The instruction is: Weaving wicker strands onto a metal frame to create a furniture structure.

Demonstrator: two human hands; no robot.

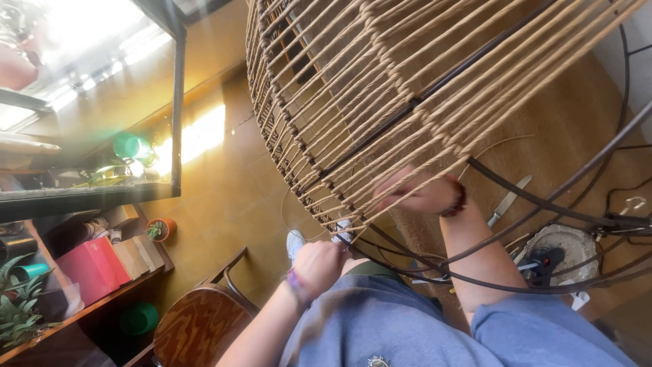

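**Two hands at the woven cord on a round metal frame**

Starting at the far left, I see a wooden shelf [81, 314] carrying a red box [92, 268] and a few books, with a small terracotta pot holding a green plant [161, 230] at its end. Above it stands a glass-walled cabinet with a dark metal frame [178, 102], bright with reflected light. Lower down, just left of the body, a round wooden stool seat [200, 326] sits on the tiled floor [224, 190].

Moving toward the middle, my left hand [318, 265] is curled into a fist, its grip closed on a tan cord [343, 228] at the lower edge of the weaving; a purple band circles the wrist. A white shoe shows on the floor just beyond it.

Filling the upper middle is the large round dark metal frame wrapped in tan woven cord [380, 88], tilted above the lap. My right hand [421, 194] reaches in through the bare bars, blurred, pressed against the loose cord strands at the weaving's edge; I cannot tell whether its grip is closed on them. A dark beaded bracelet sits at that wrist.

To the right, a metal knife [508, 199] lies on the brown mat, and near it a round grey stone-like disc [564, 248].
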